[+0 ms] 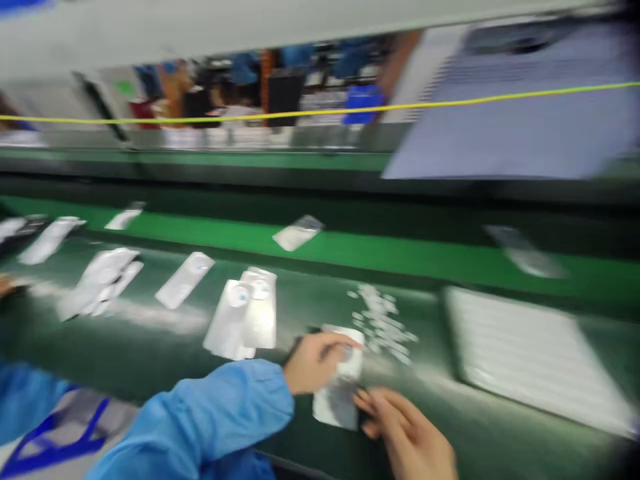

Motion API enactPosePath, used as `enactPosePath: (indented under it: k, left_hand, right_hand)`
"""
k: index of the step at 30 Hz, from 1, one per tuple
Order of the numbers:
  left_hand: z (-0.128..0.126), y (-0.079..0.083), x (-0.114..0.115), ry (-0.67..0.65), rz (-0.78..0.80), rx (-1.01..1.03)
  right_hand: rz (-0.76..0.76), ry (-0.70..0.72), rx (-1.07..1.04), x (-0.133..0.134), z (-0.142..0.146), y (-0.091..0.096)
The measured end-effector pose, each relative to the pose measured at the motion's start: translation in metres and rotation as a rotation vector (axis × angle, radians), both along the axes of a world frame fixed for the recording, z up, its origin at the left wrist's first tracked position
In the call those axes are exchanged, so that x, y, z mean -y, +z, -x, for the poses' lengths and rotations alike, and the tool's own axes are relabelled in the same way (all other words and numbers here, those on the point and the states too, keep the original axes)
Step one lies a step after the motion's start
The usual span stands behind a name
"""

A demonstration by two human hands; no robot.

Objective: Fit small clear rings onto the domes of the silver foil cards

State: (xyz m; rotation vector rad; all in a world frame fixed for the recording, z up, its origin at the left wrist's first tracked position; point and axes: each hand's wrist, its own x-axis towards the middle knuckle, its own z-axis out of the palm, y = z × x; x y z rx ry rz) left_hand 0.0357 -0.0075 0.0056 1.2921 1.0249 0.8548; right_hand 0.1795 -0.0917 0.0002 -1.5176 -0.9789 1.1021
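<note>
A flat silver-white pouch [336, 407] lies on the dark green work surface in front of me. My left hand [317, 363], in a blue sleeve, reaches over its upper part with thumb and index finger closed on it near a round mark. My right hand [413, 433] is at the lower right edge, fingertips pressed together on the pouch; motion blur hides the exact grip. Just beyond lies a loose pile of small white pieces [381, 323]. To the left, more silver pouches [260, 310] with round marks lie overlapping.
A white ribbed pad or tray [530, 360] lies at the right. Other pouches [185, 280] spread leftward. Several lie on a bright green strip [225, 233] behind. A paper sheet [505, 113] and a yellow cord [280, 116] hang ahead. Another person's blue sleeve [27, 400] shows far left.
</note>
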Motion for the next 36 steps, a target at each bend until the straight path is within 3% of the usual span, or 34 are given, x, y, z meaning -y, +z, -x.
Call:
enactPosePath:
  k: [5, 12, 19, 23, 36]
  left_hand:
    - [0.003, -0.004, -0.016, -0.079, -0.183, 0.001]
    - [0.004, -0.013, -0.01, -0.083, -0.264, 0.0]
    - [0.005, -0.017, -0.012, -0.17, -0.35, -0.047]
    - [0.007, -0.017, -0.012, -0.211, -0.352, -0.083]
    - [0.005, -0.014, -0.011, -0.222, -0.193, 0.031]
  right_hand:
    - [0.068, -0.083, -0.406, -0.031, 0.001, 0.009]
    - [0.123, -0.082, -0.574, -0.03, 0.007, 0.013]
    - [0.076, 0.078, -0.281, -0.031, -0.017, 0.013]
    - [0.127, 0.171, -0.137, -0.037, -0.029, 0.018]
    - [0.042, 0.04, 0.066, -0.04, -0.012, 0.022]
